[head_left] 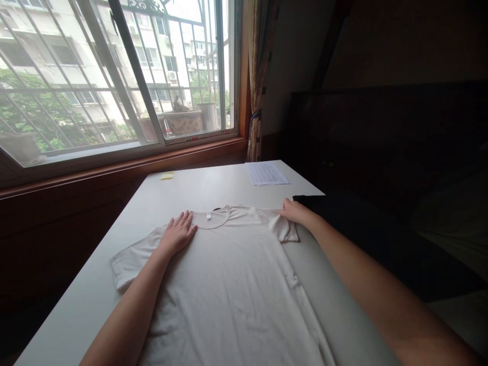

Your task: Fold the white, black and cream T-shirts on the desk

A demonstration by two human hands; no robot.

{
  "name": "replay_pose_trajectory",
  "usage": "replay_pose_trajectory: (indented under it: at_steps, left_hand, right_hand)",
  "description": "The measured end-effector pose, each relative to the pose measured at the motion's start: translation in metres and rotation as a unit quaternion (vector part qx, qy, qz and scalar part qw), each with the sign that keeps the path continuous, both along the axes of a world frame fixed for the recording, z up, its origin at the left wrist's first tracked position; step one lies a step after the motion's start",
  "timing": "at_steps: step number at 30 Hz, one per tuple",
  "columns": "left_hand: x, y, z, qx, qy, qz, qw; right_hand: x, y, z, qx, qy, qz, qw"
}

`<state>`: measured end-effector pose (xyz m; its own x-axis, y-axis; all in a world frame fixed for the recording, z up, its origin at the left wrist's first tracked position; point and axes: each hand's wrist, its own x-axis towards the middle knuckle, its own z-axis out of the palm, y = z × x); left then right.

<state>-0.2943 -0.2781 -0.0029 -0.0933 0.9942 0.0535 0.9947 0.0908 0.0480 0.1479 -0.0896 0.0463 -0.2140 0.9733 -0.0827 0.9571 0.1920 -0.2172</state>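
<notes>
T-shirt (236, 274) flat on worktop (213, 183) — looks light, limp, creases easily. Left hand (178, 234) spread flat on shoulder; right hand (293, 209) at other shoulder, grip unclear. Best hold — shoulder seams.

The left hand (178, 235) and the right hand (295, 211) were bare, the fingers slim and plain. The left forearm (133, 305) and right forearm (373, 295) were likewise uncovered, slender and smooth along all that showed.

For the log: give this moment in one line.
left hand: flat on shirt | right hand: at sleeve | shirt: spread on table
</notes>
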Motion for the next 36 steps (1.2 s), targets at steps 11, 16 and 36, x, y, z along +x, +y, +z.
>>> replay_pose_trajectory:
  at_steps: [11, 16, 36]
  left_hand:
    - [-0.002, 0.002, -0.004, -0.001, 0.000, 0.001, 1.000]
    - [-0.002, 0.001, -0.002, 0.000, -0.003, 0.000, 1.000]
    - [-0.001, 0.000, -0.001, 0.009, -0.008, 0.001, 1.000]
  right_hand:
    - [0.002, -0.018, 0.030, 0.022, 0.156, -0.035, 0.987]
    - [-0.034, -0.042, 0.049, 0.139, 0.207, 0.036, 0.968]
    - [-0.054, -0.149, 0.003, 0.193, 0.185, 0.288, 0.919]
